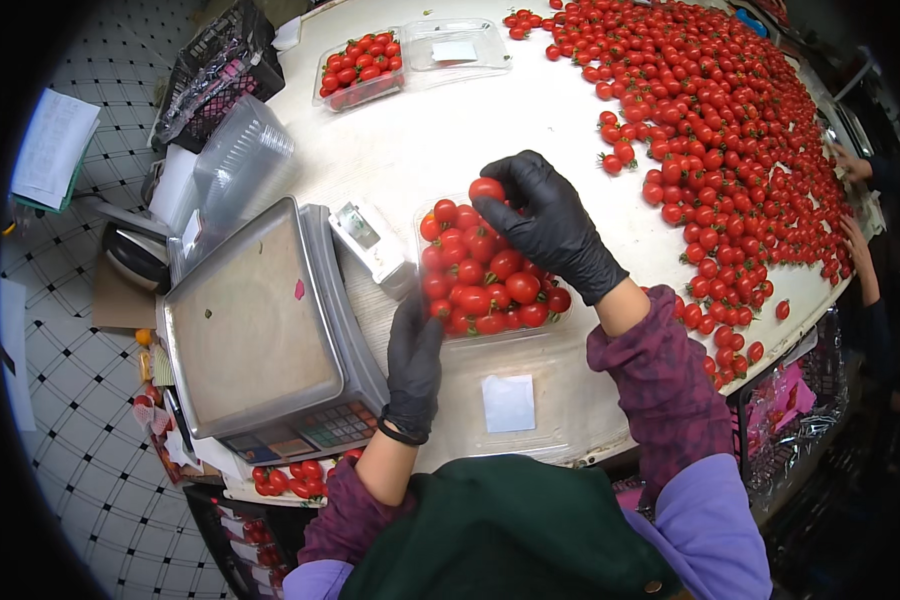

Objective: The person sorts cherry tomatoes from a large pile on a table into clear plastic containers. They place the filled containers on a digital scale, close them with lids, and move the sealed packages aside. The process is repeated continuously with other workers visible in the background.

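Note:
My right hand [546, 217], in a black glove, pinches a cherry tomato [487, 189] between thumb and fingers. It is over the far side of a clear plastic clamshell container [499, 337] heaped with cherry tomatoes [474, 300]. My left hand [414, 364], also gloved in black, grips this container at its left near corner; some of its fingers are hidden. The container's lid [555, 424] lies folded open towards me, with a white label [508, 403] on it.
A scale [259, 315] and a small white device [367, 236] stand left, before stacked clear containers [244, 161]. Another filled clamshell [360, 71] lies open at the back. Loose cherry tomatoes [712, 127] cover the table's right side. Another person's hands [859, 244] are at the far right edge.

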Demonstrator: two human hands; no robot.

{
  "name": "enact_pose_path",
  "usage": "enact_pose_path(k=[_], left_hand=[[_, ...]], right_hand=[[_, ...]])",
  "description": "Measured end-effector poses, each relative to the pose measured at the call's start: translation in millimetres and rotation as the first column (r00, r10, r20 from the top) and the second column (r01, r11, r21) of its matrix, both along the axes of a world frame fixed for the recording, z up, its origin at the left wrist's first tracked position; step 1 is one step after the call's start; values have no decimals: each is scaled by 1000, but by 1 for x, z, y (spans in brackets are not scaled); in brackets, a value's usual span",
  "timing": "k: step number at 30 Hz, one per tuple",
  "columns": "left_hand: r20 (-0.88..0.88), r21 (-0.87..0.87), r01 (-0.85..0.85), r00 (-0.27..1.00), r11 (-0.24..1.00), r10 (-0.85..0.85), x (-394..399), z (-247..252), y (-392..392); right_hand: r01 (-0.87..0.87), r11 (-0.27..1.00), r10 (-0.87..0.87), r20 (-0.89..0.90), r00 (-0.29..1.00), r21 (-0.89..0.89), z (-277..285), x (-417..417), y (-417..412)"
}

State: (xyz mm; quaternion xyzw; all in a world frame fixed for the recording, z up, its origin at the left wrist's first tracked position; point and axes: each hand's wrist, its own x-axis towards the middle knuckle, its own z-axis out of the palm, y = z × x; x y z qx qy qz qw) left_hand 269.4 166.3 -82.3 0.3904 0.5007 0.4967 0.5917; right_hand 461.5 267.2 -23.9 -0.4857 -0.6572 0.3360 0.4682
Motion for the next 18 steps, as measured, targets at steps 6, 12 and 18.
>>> enact_pose_path(k=[6,12,18], left_hand=[[-77,17,-18,997,1000,19,-5,-3,6],[16,-12,-37,999,999,38,-10,-22,10],[54,46,19,998,999,-21,-2,-18,14]], right_hand=[[-49,941,-168,-589,791,-335,6,33,-34],[292,852,-509,-558,656,-434,-10,127,-146],[418,867,-280,-959,-40,-271,-44,238,-300]])
